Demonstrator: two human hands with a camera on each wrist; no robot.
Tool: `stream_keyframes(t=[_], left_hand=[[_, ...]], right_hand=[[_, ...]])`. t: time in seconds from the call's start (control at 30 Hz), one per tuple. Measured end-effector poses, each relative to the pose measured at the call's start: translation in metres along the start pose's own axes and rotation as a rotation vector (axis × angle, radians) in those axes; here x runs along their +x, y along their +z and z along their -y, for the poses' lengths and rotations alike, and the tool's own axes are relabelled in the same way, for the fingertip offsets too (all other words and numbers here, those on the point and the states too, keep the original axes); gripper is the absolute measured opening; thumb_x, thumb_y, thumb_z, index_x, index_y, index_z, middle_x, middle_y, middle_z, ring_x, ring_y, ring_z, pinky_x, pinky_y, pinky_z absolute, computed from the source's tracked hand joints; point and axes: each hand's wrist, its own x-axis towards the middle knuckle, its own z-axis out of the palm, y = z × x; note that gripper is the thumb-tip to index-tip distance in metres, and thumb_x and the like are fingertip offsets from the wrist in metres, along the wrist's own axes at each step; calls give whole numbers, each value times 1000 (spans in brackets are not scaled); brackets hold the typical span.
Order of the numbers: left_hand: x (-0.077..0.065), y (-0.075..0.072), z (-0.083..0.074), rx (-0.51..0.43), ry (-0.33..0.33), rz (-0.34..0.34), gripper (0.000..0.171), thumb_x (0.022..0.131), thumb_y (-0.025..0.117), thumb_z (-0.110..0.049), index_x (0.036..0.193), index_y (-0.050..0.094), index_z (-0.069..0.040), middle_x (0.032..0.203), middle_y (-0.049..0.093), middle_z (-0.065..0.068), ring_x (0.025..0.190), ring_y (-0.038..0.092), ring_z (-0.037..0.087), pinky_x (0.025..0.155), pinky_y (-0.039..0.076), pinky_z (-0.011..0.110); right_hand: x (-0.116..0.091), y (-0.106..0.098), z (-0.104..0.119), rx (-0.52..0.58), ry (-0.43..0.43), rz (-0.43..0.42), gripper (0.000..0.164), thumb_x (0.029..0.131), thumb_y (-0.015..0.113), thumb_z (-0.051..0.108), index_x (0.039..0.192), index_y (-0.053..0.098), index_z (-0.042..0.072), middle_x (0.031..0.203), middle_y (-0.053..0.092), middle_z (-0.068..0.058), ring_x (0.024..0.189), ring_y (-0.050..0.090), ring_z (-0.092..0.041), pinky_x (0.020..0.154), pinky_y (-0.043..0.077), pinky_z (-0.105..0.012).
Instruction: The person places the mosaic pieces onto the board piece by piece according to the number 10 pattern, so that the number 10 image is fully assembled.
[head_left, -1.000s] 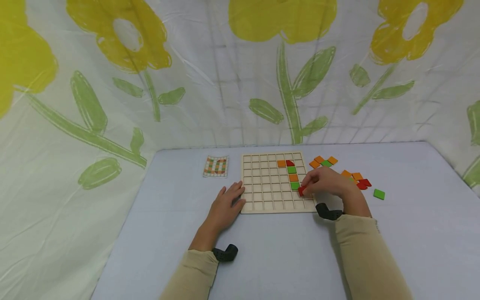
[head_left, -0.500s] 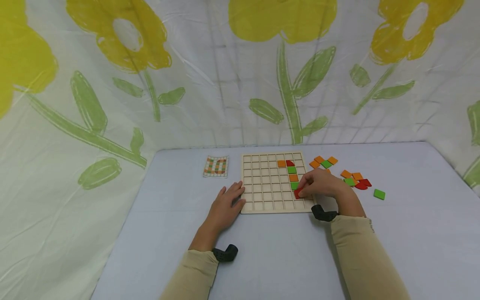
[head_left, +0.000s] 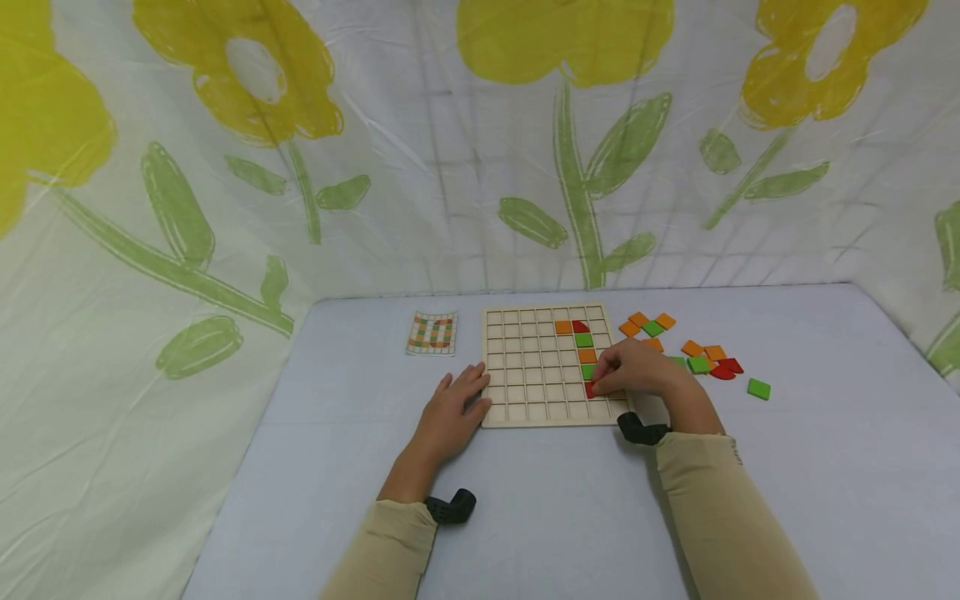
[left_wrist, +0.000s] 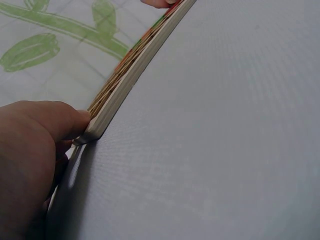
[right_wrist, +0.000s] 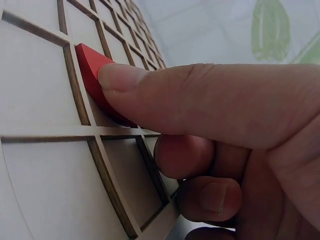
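Observation:
My right hand (head_left: 637, 369) is over the right part of a wooden grid board (head_left: 525, 367). Its thumb and fingers pinch a red tile (head_left: 590, 389) at a cell just below a green tile (head_left: 588, 372). In the right wrist view the thumb presses the red tile (right_wrist: 92, 75), which has a curved edge and sits tilted within the cell's ribs. Above are an orange tile (head_left: 587, 356), another green one, a red quarter-round (head_left: 580, 326) and a second orange tile (head_left: 563, 327). My left hand (head_left: 450, 414) rests with extended fingers at the board's left edge, thumb on its corner.
A small pattern card (head_left: 432, 333) printed with a coloured grid lies left of the board. Loose orange, green and red tiles (head_left: 715, 353) are scattered to the right, one green tile (head_left: 758, 388) farthest out. A flower-printed curtain (head_left: 420, 167) hangs behind the table.
My right hand has moved slightly left with the red tile, from the cell's right side into place below the green tile. More loose green tiles show behind it. The left hand has stayed still.

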Motion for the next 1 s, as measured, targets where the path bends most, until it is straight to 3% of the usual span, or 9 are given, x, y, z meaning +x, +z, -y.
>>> stream_keyframes(t=[0.53, 0.7, 0.8, 1.0], left_hand=[[-1, 0, -1, -2, -1, -3, 47, 100, 58, -28, 143, 52, -12, 156, 40, -4, 147, 32, 16, 126, 14, 39], [-1, -1, -1, 1, -6, 3, 47, 100, 58, -29, 144, 52, -13, 156, 39, -5, 147, 31, 15, 126, 13, 38], [0, -1, -2, 11, -10, 9, 47, 100, 57, -29, 144, 51, -13, 157, 38, -6, 147, 31, 15, 126, 13, 38], [0, -2, -2, 6, -4, 11, 48, 100, 57, -29, 144, 51, -13, 157, 38, -5, 147, 31, 16, 126, 13, 39]], right_hand=[[-1, 1, 0, 6, -22, -2, 12, 84, 78, 27, 83, 73, 17, 75, 63, 2, 75, 53, -18, 65, 44, -29], [-2, -3, -6, 27, -19, -23, 13, 85, 76, 31, 85, 73, 19, 82, 66, 1, 81, 54, -19, 68, 45, -29], [-5, -9, -13, 49, 28, -104, 16, 87, 74, 35, 92, 74, 20, 91, 65, 0, 88, 53, -20, 71, 44, -29], [-18, -27, -31, 110, 133, -370, 32, 92, 69, 33, 114, 68, 11, 99, 58, -10, 89, 49, -26, 66, 44, -30]])
